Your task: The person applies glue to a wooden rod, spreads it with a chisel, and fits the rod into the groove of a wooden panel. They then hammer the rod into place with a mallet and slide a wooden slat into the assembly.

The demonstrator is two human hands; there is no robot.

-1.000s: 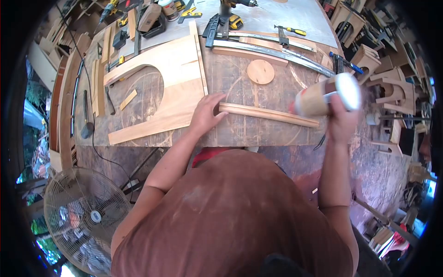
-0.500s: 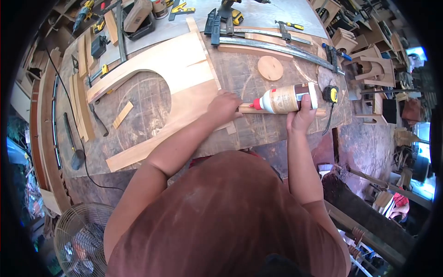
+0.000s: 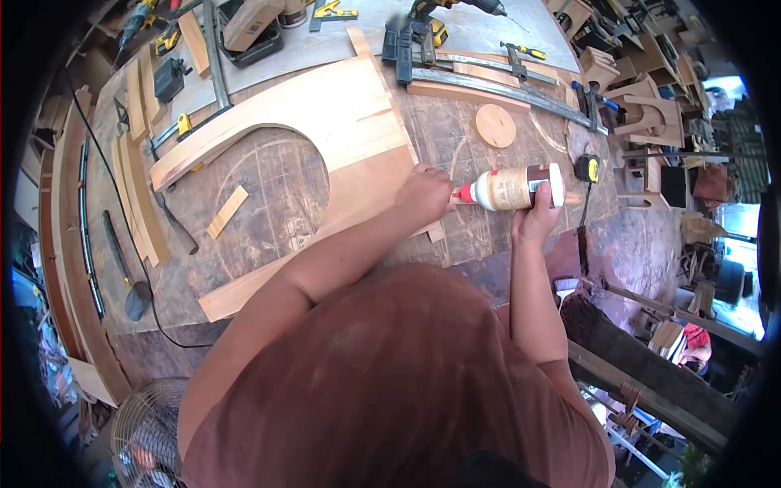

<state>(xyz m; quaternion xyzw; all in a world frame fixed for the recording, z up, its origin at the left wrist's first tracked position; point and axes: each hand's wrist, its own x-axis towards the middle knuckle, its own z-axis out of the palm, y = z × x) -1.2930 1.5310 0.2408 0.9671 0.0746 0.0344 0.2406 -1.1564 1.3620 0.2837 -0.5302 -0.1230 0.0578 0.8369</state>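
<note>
My right hand (image 3: 537, 218) is wrapped round a glue bottle (image 3: 508, 189) with a white body, brown-and-tan label and red cap. The bottle lies nearly level, its red tip pointing left at my left hand (image 3: 427, 195). The left fingers are closed around the end of a narrow wooden strip (image 3: 574, 198), which runs rightward beneath the bottle. Much of the strip is covered by the bottle and hand. Beside my left hand lies a large curved wooden panel (image 3: 358, 122) with an arched cut-out. Whether glue is coming out is too small to see.
A round wooden disc (image 3: 495, 126), a tape measure (image 3: 586, 168) and long bar clamps (image 3: 504, 93) lie beyond the bottle. A drill (image 3: 431, 24) sits at the back. Wooden strips (image 3: 140, 199) and a mallet (image 3: 138, 299) are at the left, a fan (image 3: 150, 431) below.
The whole view has shifted slightly. The bottle's red tip is closer to my left hand, moving left along the strip. Both hands keep their hold.
</note>
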